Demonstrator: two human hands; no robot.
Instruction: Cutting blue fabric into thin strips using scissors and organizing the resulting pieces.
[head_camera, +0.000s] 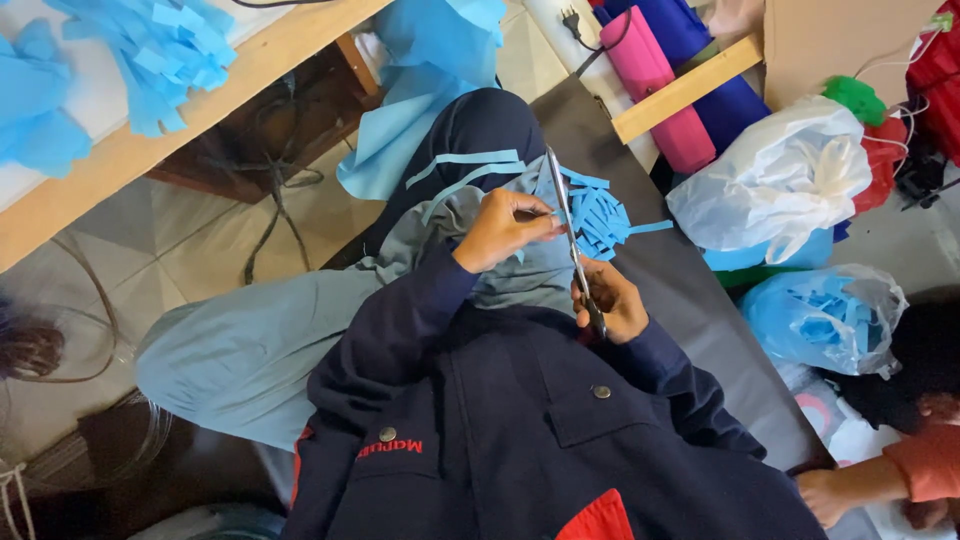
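My right hand (612, 300) is closed around the handles of long metal scissors (566, 222), whose blades point up and away from me. My left hand (503, 228) pinches a thin blue fabric strip right beside the blades. A heap of cut blue strips (598, 212) lies on my lap just past the scissors, and longer strips (465, 160) drape over my knee. I sit in a dark blue jacket and grey-blue trousers.
A wooden table (160, 135) at upper left carries more blue fabric pieces (150, 45). Pink and blue fabric rolls (660, 85) lean at the top. White (775, 175) and clear blue-filled (825, 315) plastic bags sit to the right. Another person's hand (830, 495) shows at lower right.
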